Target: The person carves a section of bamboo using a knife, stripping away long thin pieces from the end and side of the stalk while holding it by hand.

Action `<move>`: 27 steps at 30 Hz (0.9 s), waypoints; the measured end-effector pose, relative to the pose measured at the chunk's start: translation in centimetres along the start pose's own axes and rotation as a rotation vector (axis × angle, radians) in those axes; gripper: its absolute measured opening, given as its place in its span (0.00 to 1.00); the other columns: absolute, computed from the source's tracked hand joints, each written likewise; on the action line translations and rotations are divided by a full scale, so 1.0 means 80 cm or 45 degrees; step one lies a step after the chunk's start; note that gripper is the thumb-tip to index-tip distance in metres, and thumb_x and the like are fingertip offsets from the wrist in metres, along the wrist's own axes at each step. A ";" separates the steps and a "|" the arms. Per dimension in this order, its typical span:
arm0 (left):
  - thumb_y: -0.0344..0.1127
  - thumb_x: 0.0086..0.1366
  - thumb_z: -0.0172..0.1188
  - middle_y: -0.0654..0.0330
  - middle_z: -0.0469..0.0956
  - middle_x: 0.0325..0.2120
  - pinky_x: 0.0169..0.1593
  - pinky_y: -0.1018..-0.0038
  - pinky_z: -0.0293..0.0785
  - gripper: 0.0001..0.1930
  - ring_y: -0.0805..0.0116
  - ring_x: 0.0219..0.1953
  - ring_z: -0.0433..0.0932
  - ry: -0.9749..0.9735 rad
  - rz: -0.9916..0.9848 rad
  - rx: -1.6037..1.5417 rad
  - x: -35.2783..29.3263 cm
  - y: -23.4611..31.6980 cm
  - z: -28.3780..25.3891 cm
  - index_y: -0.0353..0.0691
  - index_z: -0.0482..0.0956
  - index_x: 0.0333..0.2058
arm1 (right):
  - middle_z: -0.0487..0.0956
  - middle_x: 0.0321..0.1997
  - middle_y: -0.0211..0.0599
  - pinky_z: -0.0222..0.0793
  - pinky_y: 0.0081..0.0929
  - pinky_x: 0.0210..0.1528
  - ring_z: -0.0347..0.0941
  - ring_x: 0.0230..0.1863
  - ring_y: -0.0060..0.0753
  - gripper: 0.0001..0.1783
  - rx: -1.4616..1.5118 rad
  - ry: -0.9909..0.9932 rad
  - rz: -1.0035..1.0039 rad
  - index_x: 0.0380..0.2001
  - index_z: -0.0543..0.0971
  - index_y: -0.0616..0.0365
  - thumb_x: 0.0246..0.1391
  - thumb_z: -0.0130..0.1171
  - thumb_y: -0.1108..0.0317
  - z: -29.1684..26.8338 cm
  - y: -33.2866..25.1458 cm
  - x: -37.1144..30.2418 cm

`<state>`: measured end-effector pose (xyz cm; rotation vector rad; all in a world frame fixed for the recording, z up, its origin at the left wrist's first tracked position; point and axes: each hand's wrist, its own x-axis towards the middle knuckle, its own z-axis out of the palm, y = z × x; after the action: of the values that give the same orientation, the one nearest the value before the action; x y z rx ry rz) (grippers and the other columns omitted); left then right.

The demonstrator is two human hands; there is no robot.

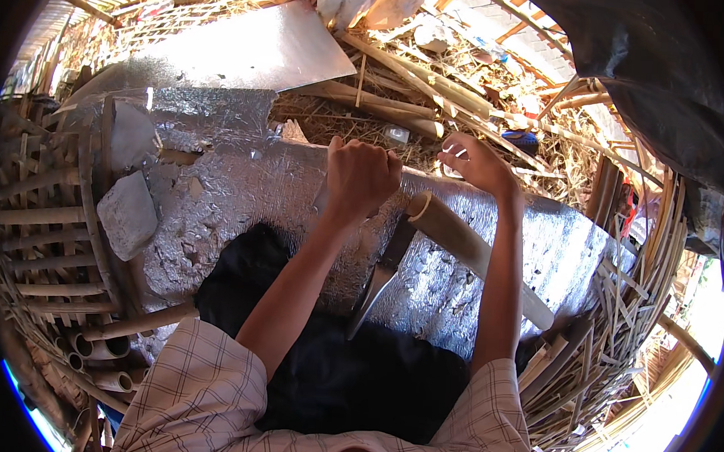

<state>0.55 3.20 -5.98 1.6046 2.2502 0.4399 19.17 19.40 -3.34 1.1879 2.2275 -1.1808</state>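
Observation:
My left hand [362, 176] is closed in a fist above the far edge of a silver foil sheet [242, 188]. What it grips is hidden; a grey, blade-like piece [321, 195] shows beside the wrist. To its right, my right hand [479, 168] is raised over the straw, its fingers curved and apart. A bright white patch shows by those fingertips, too washed out to tell. Below the hands, a knife [376, 281] with a dark handle lies on the foil, its blade pointing toward me. A thick bamboo tube [482, 259] slants beside it, under my right forearm.
A pale stone [128, 214] sits on the foil's left side, by a bamboo rack [50, 237]. Cut bamboo tubes [102, 348] lie lower left. Black cloth [355, 379] covers my lap. Beyond are a shiny metal sheet [257, 48], bamboo poles [421, 75] and straw.

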 end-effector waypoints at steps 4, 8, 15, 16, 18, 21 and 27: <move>0.45 0.66 0.53 0.50 0.80 0.16 0.46 0.58 0.68 0.23 0.57 0.22 0.80 -0.085 -0.119 0.063 0.014 0.018 -0.007 0.39 0.84 0.17 | 0.86 0.42 0.42 0.78 0.35 0.48 0.83 0.41 0.34 0.19 -0.029 -0.298 -0.146 0.49 0.82 0.59 0.65 0.64 0.55 0.015 0.073 0.127; 0.44 0.66 0.54 0.51 0.79 0.15 0.46 0.59 0.67 0.23 0.58 0.21 0.79 -0.143 -0.177 0.055 0.024 0.027 -0.008 0.39 0.84 0.16 | 0.86 0.43 0.46 0.80 0.41 0.47 0.85 0.42 0.46 0.20 -0.130 -0.352 0.119 0.53 0.80 0.61 0.60 0.63 0.63 0.050 0.131 0.226; 0.39 0.61 0.57 0.52 0.80 0.15 0.44 0.61 0.66 0.19 0.60 0.23 0.79 -0.101 -0.209 -0.027 0.027 0.021 -0.004 0.40 0.82 0.14 | 0.81 0.53 0.52 0.79 0.50 0.54 0.79 0.54 0.58 0.26 -0.727 -0.358 0.096 0.53 0.78 0.61 0.48 0.63 0.72 0.131 0.168 0.296; 0.38 0.60 0.57 0.52 0.80 0.16 0.44 0.61 0.66 0.18 0.60 0.23 0.78 -0.090 -0.219 -0.033 0.027 0.021 -0.003 0.39 0.82 0.13 | 0.80 0.56 0.51 0.78 0.49 0.55 0.78 0.57 0.56 0.27 -0.724 -0.390 0.041 0.54 0.77 0.61 0.47 0.64 0.72 0.144 0.171 0.303; 0.37 0.59 0.57 0.52 0.80 0.16 0.43 0.62 0.66 0.17 0.60 0.22 0.78 -0.089 -0.229 -0.064 0.030 0.020 -0.002 0.39 0.81 0.13 | 0.75 0.62 0.49 0.76 0.48 0.58 0.74 0.62 0.54 0.29 -0.734 -0.317 -0.209 0.56 0.75 0.60 0.47 0.64 0.73 0.169 0.175 0.314; 0.36 0.57 0.59 0.54 0.81 0.17 0.42 0.62 0.64 0.15 0.61 0.22 0.76 -0.116 -0.250 -0.091 0.032 0.021 -0.004 0.39 0.81 0.14 | 0.69 0.69 0.44 0.72 0.47 0.62 0.69 0.67 0.51 0.33 -0.758 -0.287 -0.435 0.60 0.71 0.59 0.48 0.63 0.74 0.195 0.174 0.339; 0.36 0.56 0.60 0.57 0.80 0.17 0.42 0.62 0.63 0.14 0.61 0.23 0.75 -0.147 -0.283 -0.115 0.036 0.021 0.000 0.40 0.80 0.14 | 0.74 0.65 0.43 0.70 0.49 0.63 0.70 0.67 0.47 0.32 -0.611 -0.033 -0.380 0.63 0.70 0.59 0.52 0.60 0.74 0.208 0.156 0.375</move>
<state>1.10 6.49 -5.48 1.2839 2.2544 0.3737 10.45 25.16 -38.28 0.6650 2.5306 -0.6800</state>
